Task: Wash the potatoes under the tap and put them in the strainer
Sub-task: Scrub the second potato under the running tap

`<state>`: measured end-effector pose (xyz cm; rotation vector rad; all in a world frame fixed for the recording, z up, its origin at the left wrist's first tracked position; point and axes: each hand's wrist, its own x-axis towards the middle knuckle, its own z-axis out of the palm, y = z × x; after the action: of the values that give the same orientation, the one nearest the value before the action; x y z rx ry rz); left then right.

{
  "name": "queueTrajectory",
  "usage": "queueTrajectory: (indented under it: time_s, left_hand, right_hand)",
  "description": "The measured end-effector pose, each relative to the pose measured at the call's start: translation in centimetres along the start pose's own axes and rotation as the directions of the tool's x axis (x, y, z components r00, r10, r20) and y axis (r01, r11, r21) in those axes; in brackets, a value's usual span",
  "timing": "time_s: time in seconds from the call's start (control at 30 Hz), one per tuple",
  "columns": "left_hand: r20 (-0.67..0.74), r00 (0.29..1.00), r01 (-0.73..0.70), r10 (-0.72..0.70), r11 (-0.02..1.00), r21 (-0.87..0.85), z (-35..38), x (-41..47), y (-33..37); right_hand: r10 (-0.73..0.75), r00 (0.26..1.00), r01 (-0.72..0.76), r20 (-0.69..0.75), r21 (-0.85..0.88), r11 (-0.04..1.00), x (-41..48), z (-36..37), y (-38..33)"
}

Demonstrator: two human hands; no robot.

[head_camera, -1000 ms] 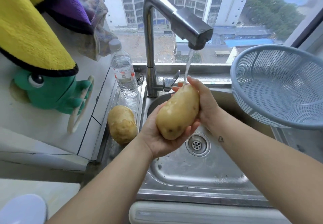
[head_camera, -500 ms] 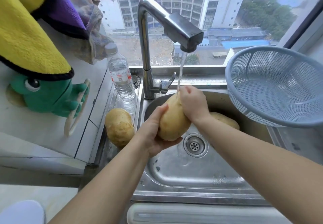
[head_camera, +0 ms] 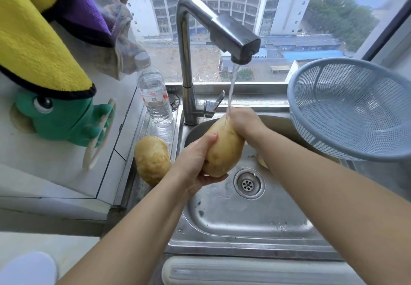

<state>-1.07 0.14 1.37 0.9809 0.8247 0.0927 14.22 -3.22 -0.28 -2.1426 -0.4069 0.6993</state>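
A large yellow potato [head_camera: 223,149] is held upright over the steel sink [head_camera: 244,218], under the running stream from the tap [head_camera: 235,37]. My left hand [head_camera: 195,162] cups its lower end from the left. My right hand [head_camera: 243,122] covers its top, where the water lands. A second potato [head_camera: 152,159] lies on the sink's left ledge. A sliver of a third potato [head_camera: 263,161] shows in the basin behind my right forearm. The grey-blue plastic strainer [head_camera: 351,108] sits tilted at the sink's right, with nothing in it.
A clear water bottle [head_camera: 154,97] stands left of the tap base. A green frog-shaped holder [head_camera: 60,117] and hanging yellow and purple cloths [head_camera: 33,39] fill the left wall. The drain [head_camera: 249,183] is open in the basin. A window runs behind the sink.
My right hand moved from behind the potato onto its top end. The potato turned more upright and stayed under the stream, still cupped by my left hand.
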Motion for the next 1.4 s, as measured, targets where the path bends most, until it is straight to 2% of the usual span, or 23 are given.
queueTrajectory:
  time_s: [0.07, 0.1, 0.2, 0.23, 0.37, 0.43, 0.5, 0.53, 0.6, 0.67, 0.73, 0.8, 0.87, 0.93, 0.97, 1.03, 1.1, 1.17, 1.23, 1.3, 1.33, 1.37, 1.4]
  left_hand:
    - [-0.009, 1.0, 0.021, -0.021, 1.0, -0.012, 0.0, -0.1, 0.0]
    - [-0.015, 0.999, 0.043, -0.044, 0.999, -0.031, -0.1, -0.1, 0.0]
    - [-0.013, 0.996, 0.084, -0.085, 0.993, -0.081, -0.3, 0.0, 0.3]
    - [-0.013, 0.998, 0.063, -0.063, 0.997, -0.041, -0.3, 0.1, 0.3]
    - [0.011, 0.998, -0.057, 0.056, 0.993, 0.103, -0.3, -0.1, 0.3]
    - [0.008, 0.998, -0.056, 0.056, 0.994, 0.095, -0.3, -0.4, 0.4]
    - [0.004, 1.0, -0.026, 0.026, 0.998, 0.054, -0.3, -0.6, 0.4]
    - [0.009, 1.0, -0.005, 0.005, 0.999, 0.04, -0.4, -0.7, 0.4]
    - [0.009, 0.998, 0.055, -0.055, 0.998, -0.012, -0.6, -1.0, 0.2]
    - [0.02, 0.987, 0.161, -0.16, 0.977, -0.138, -0.9, -1.0, 0.1]
    - [0.082, 0.96, 0.279, -0.266, 0.909, -0.311, -1.2, -0.9, 0.1]
    - [0.138, 0.941, 0.339, -0.31, 0.845, -0.415, -1.6, -0.6, 0.1]
    - [0.192, 0.929, 0.369, -0.316, 0.826, -0.427, -1.9, -0.4, 0.1]
    - [0.24, 0.916, 0.397, -0.323, 0.82, -0.412, -1.9, -0.3, -0.1]
    - [0.247, 0.912, 0.404, -0.328, 0.826, -0.394, -2.0, -0.2, -0.1]
    - [0.212, 0.916, 0.394, -0.341, 0.863, -0.316, -2.1, 0.1, -0.2]
    - [0.099, 0.95, 0.308, -0.297, 0.942, -0.13, -2.2, 0.5, -0.3]
    - [0.011, 0.985, 0.171, -0.173, 0.98, 0.1, -1.9, 0.4, -0.2]
    - [0.012, 1.0, 0.01, -0.015, 0.937, 0.348, -1.0, -0.2, -0.1]
    - [0.022, 0.983, -0.158, 0.181, 0.784, 0.601, -0.4, -0.4, -0.1]
    - [0.021, 0.969, -0.195, 0.248, 0.705, 0.682, -0.3, -0.5, 0.0]
    - [0.029, 0.964, -0.207, 0.264, 0.678, 0.705, -0.3, -0.5, 0.0]
    - [0.046, 0.967, -0.218, 0.252, 0.716, 0.663, -0.5, -0.5, 0.0]
  right_hand:
    - [0.007, 0.998, -0.001, -0.067, 0.096, 0.995, -1.0, 0.1, 0.2]
    - [-0.04, 0.992, 0.052, -0.122, 0.097, 0.994, -2.1, 0.6, 0.2]
    - [-0.304, 0.935, 0.29, -0.181, -0.099, 0.952, -5.5, 2.7, 0.5]
    - [-0.32, 0.93, 0.307, -0.183, -0.095, 0.947, -5.8, 3.0, 0.8]
    - [-0.129, 0.987, 0.136, -0.093, 0.07, 0.988, -3.7, 1.5, 0.6]
    - [-0.095, 0.995, 0.095, -0.003, 0.034, 0.995, -2.7, 1.0, -0.1]
    - [-0.032, 0.999, 0.032, -0.002, 0.07, 0.997, -1.7, 0.8, -0.1]
    - [0.041, 0.999, -0.041, 0.0, 0.168, 0.985, -1.4, 0.5, 0.1]
    - [0.167, 0.984, -0.178, 0.064, 0.409, 0.895, -1.2, -0.1, 0.5]
    - [0.126, 0.987, -0.157, 0.095, 0.514, 0.843, -1.7, 0.0, 0.9]
    - [0.016, 0.999, -0.036, 0.045, 0.507, 0.861, -2.7, 0.6, 1.2]
    - [-0.078, 0.994, 0.022, 0.082, 0.531, 0.847, -3.8, 1.1, 1.5]
    - [-0.105, 0.982, -0.022, 0.154, 0.655, 0.755, -4.2, 1.0, 1.9]
    - [-0.086, 0.971, -0.126, 0.224, 0.782, 0.61, -4.2, 1.0, 2.2]
    - [-0.059, 0.97, -0.164, 0.237, 0.811, 0.561, -4.2, 1.1, 2.3]
    - [0.039, 0.978, -0.191, 0.205, 0.806, 0.56, -3.9, 1.3, 2.4]
    - [0.118, 0.984, -0.18, 0.135, 0.774, 0.607, -3.7, 1.2, 2.4]
    - [0.156, 0.985, -0.161, 0.077, 0.745, 0.647, -3.2, 1.1, 2.4]
    - [0.223, 0.972, -0.207, 0.075, 0.724, 0.658, -3.0, 1.1, 2.3]
    - [0.323, 0.935, -0.321, 0.144, 0.728, 0.606, -3.1, 1.2, 2.1]
    - [0.365, 0.914, -0.371, 0.176, 0.724, 0.581, -3.2, 1.1, 2.0]
    - [0.391, 0.902, -0.396, 0.184, 0.713, 0.578, -3.3, 1.0, 1.9]
    - [0.389, 0.904, -0.392, 0.175, 0.703, 0.594, -3.1, 0.9, 1.8]
